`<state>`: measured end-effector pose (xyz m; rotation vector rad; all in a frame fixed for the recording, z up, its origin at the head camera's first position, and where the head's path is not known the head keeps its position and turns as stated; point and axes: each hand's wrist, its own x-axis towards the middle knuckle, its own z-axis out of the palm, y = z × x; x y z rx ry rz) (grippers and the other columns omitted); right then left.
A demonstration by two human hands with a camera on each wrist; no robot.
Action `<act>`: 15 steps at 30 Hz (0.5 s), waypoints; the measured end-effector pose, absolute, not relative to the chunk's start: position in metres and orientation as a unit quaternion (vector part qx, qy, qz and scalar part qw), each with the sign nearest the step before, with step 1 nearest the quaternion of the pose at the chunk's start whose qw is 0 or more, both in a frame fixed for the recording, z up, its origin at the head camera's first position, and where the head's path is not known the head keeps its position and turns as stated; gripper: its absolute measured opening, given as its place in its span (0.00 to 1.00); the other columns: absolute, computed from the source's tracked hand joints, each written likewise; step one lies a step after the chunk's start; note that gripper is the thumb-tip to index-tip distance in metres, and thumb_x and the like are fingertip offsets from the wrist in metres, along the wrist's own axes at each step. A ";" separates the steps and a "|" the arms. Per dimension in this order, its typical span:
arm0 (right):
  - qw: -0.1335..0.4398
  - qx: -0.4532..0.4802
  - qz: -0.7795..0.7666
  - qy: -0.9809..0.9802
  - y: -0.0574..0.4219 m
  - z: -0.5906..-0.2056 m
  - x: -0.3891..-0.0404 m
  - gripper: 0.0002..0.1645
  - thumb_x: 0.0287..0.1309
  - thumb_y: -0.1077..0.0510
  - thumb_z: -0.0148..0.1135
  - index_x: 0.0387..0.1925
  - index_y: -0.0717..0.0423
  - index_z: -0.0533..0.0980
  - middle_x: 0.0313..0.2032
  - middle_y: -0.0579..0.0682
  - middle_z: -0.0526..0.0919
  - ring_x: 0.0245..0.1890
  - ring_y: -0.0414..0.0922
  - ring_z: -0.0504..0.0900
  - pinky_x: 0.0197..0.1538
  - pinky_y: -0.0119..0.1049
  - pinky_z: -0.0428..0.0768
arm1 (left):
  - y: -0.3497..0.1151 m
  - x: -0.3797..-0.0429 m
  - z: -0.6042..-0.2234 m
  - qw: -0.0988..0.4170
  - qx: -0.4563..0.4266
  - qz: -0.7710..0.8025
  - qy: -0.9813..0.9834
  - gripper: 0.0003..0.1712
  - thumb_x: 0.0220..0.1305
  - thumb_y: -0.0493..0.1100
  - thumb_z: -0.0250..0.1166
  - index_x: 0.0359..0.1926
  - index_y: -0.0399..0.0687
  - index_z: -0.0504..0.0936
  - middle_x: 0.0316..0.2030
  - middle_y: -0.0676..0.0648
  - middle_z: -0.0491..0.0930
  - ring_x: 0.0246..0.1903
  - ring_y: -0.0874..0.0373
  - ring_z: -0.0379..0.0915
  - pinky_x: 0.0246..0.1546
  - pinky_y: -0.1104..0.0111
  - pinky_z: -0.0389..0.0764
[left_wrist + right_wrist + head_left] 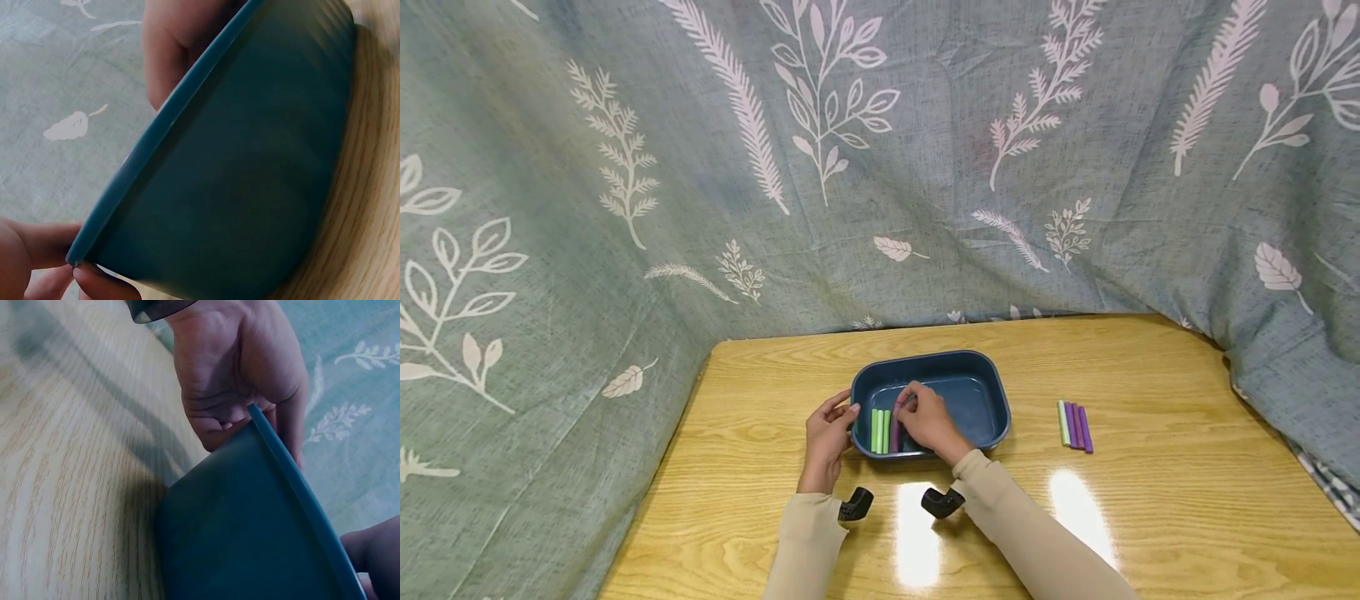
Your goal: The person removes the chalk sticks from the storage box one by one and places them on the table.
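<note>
A dark blue rectangular basin [966, 404] stands on the table. My left hand [829, 432] grips its left rim, thumb over the edge and fingers outside; the left wrist view shows this grip on the rim [119, 178] close up. Inside, my right hand [932, 422] pinches a purple stick [895, 433] near its far end. That stick stands in line with several green sticks [881, 431] lying side by side along the basin's left end. In both wrist views the basin wall hides the sticks.
To the right of the basin, a pale green stick [1063, 423] and several purple sticks [1078, 427] lie side by side on the wooden table [1150, 483]. A grey-green leaf-patterned cloth [925, 167] hangs behind and along the left side.
</note>
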<state>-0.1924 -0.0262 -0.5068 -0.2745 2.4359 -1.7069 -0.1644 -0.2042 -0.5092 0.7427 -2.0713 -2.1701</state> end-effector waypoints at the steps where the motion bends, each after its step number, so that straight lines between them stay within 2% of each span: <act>1: 0.076 -0.086 -0.586 0.802 -0.026 -0.507 -0.193 0.04 0.65 0.70 0.64 0.39 0.63 0.78 0.26 0.54 0.84 0.23 0.45 0.82 0.31 0.37 0.82 | -0.204 -0.165 -0.509 0.026 0.240 -0.702 -0.670 0.22 0.74 0.34 0.67 0.66 0.37 0.81 0.39 0.48 0.77 0.33 0.58 0.76 0.26 0.70 0.81; 5: 0.073 -0.058 -0.648 0.756 -0.023 -0.506 -0.194 0.04 0.68 0.71 0.61 0.43 0.65 0.77 0.29 0.56 0.83 0.24 0.47 0.84 0.30 0.41 0.87 | -0.205 -0.165 -0.509 0.028 0.239 -0.700 -0.672 0.22 0.73 0.34 0.67 0.66 0.37 0.81 0.39 0.48 0.78 0.33 0.58 0.76 0.25 0.70 0.80; 10: 0.060 -0.044 -0.675 0.734 -0.013 -0.503 -0.195 0.07 0.70 0.70 0.60 0.48 0.66 0.78 0.33 0.57 0.83 0.29 0.44 0.84 0.32 0.40 0.88 | -0.204 -0.165 -0.508 0.023 0.240 -0.697 -0.676 0.22 0.73 0.34 0.67 0.66 0.38 0.81 0.40 0.48 0.78 0.33 0.57 0.77 0.25 0.70 0.79; 15: 0.059 -0.027 -0.681 0.730 0.006 -0.497 -0.193 0.10 0.73 0.68 0.60 0.52 0.67 0.78 0.38 0.58 0.85 0.32 0.44 0.85 0.37 0.43 0.89 | -0.205 -0.164 -0.508 0.023 0.231 -0.701 -0.674 0.22 0.74 0.34 0.67 0.67 0.37 0.80 0.40 0.48 0.78 0.32 0.58 0.77 0.26 0.70 0.80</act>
